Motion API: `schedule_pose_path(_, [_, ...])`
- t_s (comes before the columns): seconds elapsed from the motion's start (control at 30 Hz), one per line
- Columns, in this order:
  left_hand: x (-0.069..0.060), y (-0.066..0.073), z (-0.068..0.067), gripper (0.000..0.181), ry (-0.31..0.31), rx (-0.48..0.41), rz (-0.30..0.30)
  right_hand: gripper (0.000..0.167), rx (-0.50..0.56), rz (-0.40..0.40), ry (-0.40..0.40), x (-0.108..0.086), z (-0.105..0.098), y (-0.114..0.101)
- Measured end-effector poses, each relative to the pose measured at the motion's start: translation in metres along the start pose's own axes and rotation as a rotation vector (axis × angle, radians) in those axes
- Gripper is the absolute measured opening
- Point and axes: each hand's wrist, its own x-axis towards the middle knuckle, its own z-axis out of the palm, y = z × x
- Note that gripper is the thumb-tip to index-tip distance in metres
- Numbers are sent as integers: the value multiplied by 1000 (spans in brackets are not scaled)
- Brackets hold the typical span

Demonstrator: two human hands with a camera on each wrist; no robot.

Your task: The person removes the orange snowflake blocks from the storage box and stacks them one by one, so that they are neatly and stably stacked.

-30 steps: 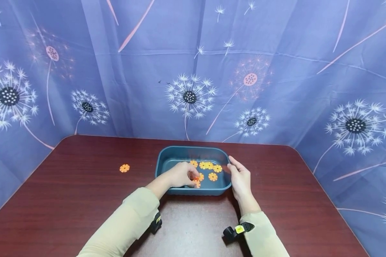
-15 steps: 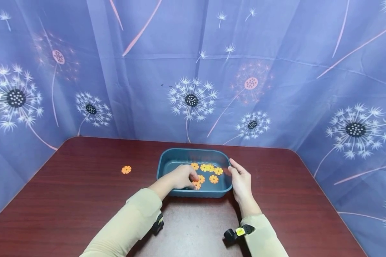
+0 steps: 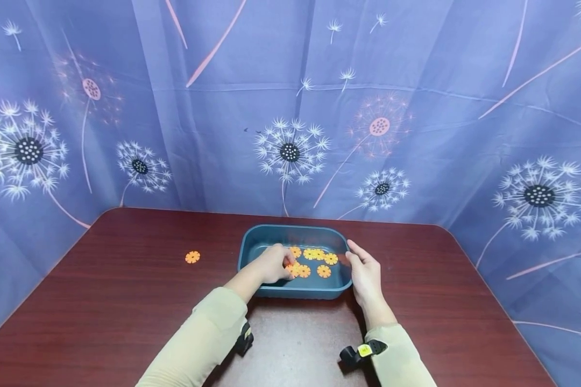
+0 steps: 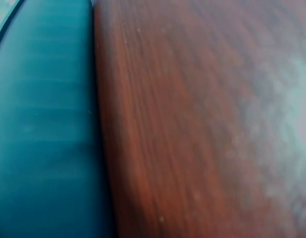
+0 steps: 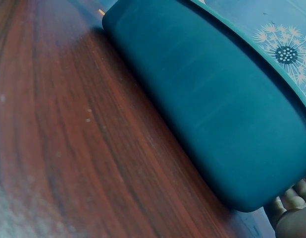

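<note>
A dark teal rectangular tray (image 3: 297, 293) stands on the table, holding several flower-shaped notched plastic discs, orange and yellow. Reaching over its near left rim, my left hand (image 3: 273, 264) pinches an orange notched disc (image 3: 292, 269) between thumb and fingers, low inside the tray; the fingertips partly cover it. My right hand (image 3: 366, 273) holds the tray's right end at the rim. In the right wrist view, its curled fingers (image 5: 293, 201) show at the tray's corner. The left wrist view shows only the tray's outer wall (image 4: 44, 124) and the table, not the hand.
One orange notched disc (image 3: 192, 257) lies alone on the brown wood-grain table (image 3: 126, 301), left of the tray. Inside the tray, a yellow disc (image 3: 331, 259) and others lie toward the right. A blue dandelion-print curtain (image 3: 213, 134) hangs behind the table.
The left fingers have shifted slightly away from the near wall, and a disc that lay by that wall is now at the fingertips. The right hand keeps its hold. The head view has tilted slightly.
</note>
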Motion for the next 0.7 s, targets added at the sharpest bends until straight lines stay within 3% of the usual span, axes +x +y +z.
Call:
schedule_pose_path(0.17, [2, 0, 0, 23, 33, -13, 6, 41, 4, -1, 2, 0, -2, -2])
schedule_pose_path(0.33, [0, -4, -3, 21, 31, -83, -14, 40, 19, -4, -5, 1, 1, -2])
schedule_pose_path(0.47, [-1, -5, -5, 17, 35, -171, -31, 40, 11, -11, -5, 1, 3, -2])
schedule_pose_path(0.7, [-3, -4, -11, 12, 18, -414, -74, 41, -21, 0, 6, -2, 2, 1])
